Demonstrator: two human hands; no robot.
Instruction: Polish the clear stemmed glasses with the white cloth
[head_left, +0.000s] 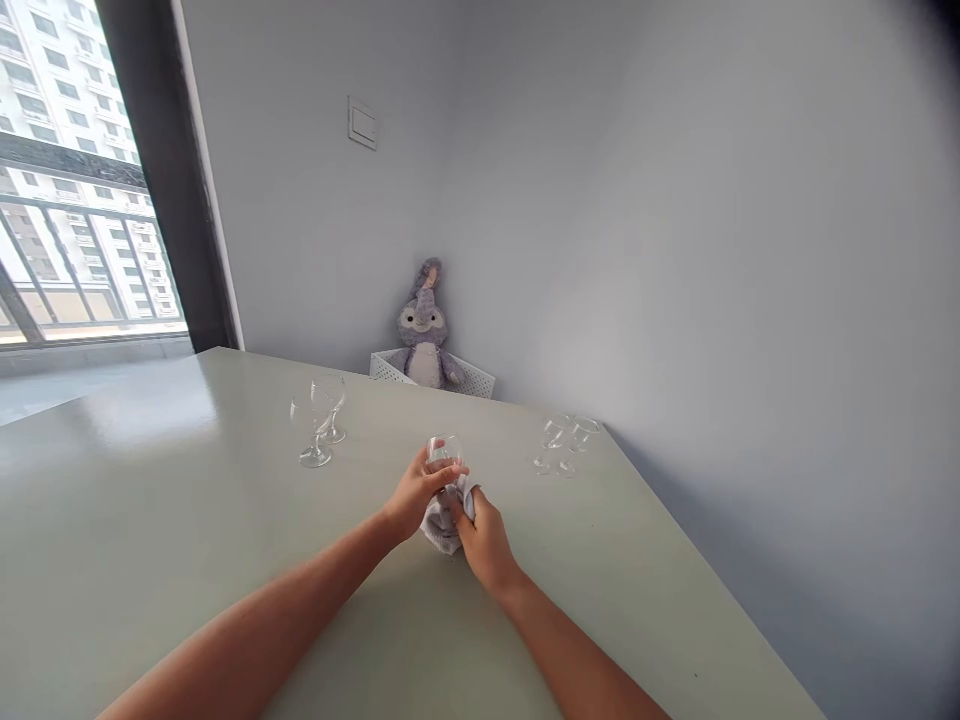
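Near the middle of the table, my left hand (417, 492) is closed around the bowl of a clear stemmed glass (445, 449). The glass's rim points up and away from me. My right hand (486, 535) grips a grey cloth (442, 530) bunched at the lower part of that glass. The cloth hides the stem and foot, and part of it hangs below both hands. Whether the right fingers also pinch the stem through the cloth I cannot tell.
Two stemmed glasses (316, 430) stand upright to the left. Two more glasses (556, 436) stand at the right, near the edge of the pale table (225, 520). Behind the table, a plush toy (424, 330) sits in a white perforated basket (478, 380) by the wall corner.
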